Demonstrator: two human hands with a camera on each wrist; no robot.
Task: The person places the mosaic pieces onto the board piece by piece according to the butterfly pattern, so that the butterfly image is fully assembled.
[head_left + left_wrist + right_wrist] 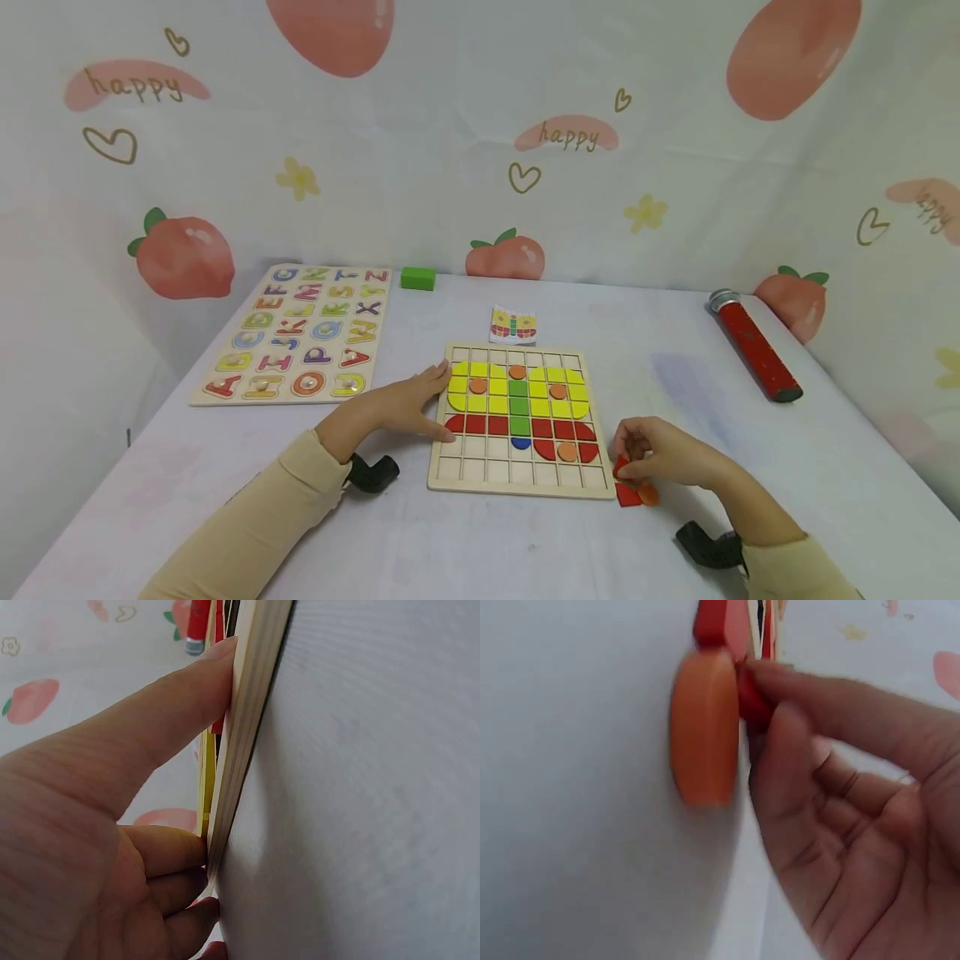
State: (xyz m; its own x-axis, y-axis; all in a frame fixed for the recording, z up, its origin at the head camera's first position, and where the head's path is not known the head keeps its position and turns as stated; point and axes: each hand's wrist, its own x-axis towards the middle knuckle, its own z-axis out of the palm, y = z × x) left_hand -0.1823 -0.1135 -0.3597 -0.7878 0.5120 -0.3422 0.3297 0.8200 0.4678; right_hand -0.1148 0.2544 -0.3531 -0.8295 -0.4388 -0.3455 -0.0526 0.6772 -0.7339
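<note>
A wooden grid board (497,472) lies on the table with yellow, green, red, orange and blue pieces set out as a butterfly. My left hand (401,404) rests along the board's left edge, its thumb and fingertips touching the side in the left wrist view. Just off the lower right corner, my right hand (663,450) pinches a small red piece (755,701) between thumb and forefinger; its full shape is hidden. Beneath that hand lie a red square piece (628,495) and an orange round piece (648,493). A butterfly picture card (513,325) sits behind the board.
A wooden alphabet puzzle (300,333) lies at the back left, beside a green block (417,278). On the right is a red cylinder with a silver end (757,350). A printed cloth (450,142) hangs behind the table.
</note>
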